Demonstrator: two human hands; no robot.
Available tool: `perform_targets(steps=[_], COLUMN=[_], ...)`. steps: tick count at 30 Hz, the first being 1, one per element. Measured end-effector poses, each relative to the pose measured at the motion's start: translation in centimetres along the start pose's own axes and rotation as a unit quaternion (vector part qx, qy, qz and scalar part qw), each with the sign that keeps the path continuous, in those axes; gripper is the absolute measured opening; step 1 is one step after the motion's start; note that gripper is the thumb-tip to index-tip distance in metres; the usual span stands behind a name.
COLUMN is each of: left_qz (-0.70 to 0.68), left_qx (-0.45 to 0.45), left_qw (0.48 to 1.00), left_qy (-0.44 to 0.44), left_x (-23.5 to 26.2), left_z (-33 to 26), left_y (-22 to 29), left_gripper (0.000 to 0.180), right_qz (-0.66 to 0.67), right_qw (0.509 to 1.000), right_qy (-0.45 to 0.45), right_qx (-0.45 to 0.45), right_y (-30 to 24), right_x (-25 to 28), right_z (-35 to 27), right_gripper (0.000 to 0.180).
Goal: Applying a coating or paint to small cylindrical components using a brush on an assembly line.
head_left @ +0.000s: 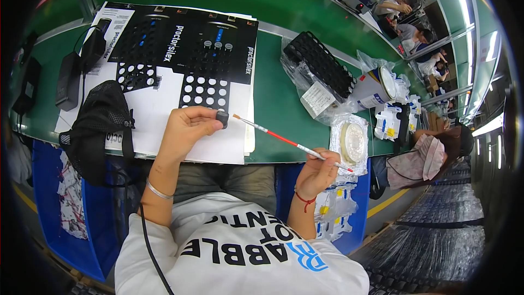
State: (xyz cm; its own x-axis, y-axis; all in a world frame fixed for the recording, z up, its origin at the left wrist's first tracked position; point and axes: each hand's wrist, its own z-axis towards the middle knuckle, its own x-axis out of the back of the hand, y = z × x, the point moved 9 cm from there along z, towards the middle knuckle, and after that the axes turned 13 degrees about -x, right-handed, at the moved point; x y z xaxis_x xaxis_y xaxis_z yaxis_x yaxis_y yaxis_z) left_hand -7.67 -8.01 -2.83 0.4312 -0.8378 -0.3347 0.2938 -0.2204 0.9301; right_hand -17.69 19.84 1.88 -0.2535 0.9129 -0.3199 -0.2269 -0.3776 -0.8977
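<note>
My left hand pinches a small dark grey block-shaped part between thumb and fingertips, above the white paper. In my right hand is a thin paintbrush with a red and white handle, gripped near its rear end. The brush's tan bristles point left and stop just short of the grey part. Beyond my left hand, a black perforated tray lies on the printed black sheet. A second black perforated tray lies to its left. Near my right hand sits a round cream-coloured dish on foil.
At the right, a plastic bag holds black perforated trays, beside a tipped metal can and white plastic parts. A black mesh bag and black power adapters are at the left. Blue bins stand below the green table.
</note>
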Motion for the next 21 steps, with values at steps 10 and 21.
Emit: perform_targets(steps=[10, 21], left_qz=[0.175, 0.535], left_qx=[-0.115, -0.187], left_qw=[0.977, 0.813], left_qy=[0.047, 0.133], left_x=[1.2, 7.8], left_z=[4.6, 12.4], left_y=[6.2, 4.8], left_gripper=[0.026, 0.024], right_qz=[0.032, 0.067], right_qw=[0.993, 0.992], right_qy=[0.114, 0.109], right_qx=[-0.007, -0.003], right_y=[1.2, 1.6], right_x=[4.5, 4.6], right_z=[1.0, 1.5], right_gripper=[0.026, 0.024])
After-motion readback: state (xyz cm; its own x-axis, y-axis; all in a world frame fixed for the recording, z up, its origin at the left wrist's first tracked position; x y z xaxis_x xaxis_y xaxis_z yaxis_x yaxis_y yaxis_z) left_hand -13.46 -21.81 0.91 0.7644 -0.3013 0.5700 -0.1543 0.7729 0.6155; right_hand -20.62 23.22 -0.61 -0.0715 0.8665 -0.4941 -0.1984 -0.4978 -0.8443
